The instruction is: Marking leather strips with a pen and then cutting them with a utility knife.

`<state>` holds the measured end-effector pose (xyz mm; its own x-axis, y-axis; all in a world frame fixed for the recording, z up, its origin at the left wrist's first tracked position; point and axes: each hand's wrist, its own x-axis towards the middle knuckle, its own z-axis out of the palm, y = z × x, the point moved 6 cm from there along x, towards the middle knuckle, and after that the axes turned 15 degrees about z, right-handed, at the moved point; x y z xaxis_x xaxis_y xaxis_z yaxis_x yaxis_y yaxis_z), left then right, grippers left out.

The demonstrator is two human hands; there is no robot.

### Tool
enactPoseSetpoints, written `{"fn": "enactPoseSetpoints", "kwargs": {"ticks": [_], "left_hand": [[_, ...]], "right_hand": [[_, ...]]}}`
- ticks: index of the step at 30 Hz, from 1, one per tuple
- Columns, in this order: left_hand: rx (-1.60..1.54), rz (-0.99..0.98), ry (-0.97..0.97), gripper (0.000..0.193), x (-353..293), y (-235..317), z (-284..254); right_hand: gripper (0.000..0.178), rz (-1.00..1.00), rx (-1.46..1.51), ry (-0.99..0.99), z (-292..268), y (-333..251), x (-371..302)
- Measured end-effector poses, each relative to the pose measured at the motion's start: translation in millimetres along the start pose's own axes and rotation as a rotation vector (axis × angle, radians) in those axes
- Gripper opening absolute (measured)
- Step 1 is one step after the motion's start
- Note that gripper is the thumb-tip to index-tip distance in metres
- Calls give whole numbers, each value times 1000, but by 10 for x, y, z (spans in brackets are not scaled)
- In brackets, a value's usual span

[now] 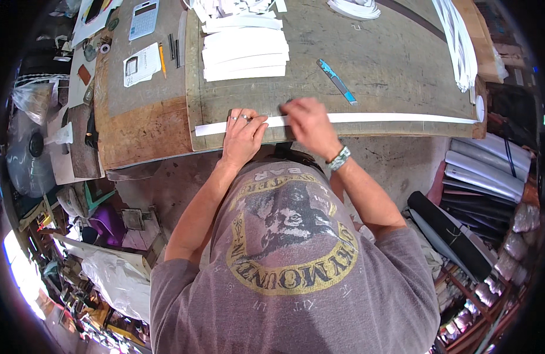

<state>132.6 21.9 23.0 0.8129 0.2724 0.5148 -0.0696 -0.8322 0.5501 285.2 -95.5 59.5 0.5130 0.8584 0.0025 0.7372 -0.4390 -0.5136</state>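
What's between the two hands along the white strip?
Head view: a short bare stretch of the long white strip shows between the left hand and right hand.

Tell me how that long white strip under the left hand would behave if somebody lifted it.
The long white strip would probably flop, being narrow for its length and seemingly thin; the bundled white strips at the right curve. It would likely feel light, with so little material showing.
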Motion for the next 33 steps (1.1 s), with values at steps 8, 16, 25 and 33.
{"fn": "enactPoseSetpoints", "kwargs": {"ticks": [8, 16, 25, 33], "left_hand": [[8, -8, 5, 15, 9, 1, -30], [-6, -55, -23, 22, -25, 19, -6], [-10, -44, -13, 22, -13, 9, 4], [-1, 7, -25, 20, -3, -9, -22]], "right_hand": [[30, 360, -266, 387, -309, 1242, 336], [20, 551, -37, 74, -451, 1543, 660], [29, 437, 731, 95, -602, 846, 585], [59, 545, 332, 216, -333, 802, 294]]}}
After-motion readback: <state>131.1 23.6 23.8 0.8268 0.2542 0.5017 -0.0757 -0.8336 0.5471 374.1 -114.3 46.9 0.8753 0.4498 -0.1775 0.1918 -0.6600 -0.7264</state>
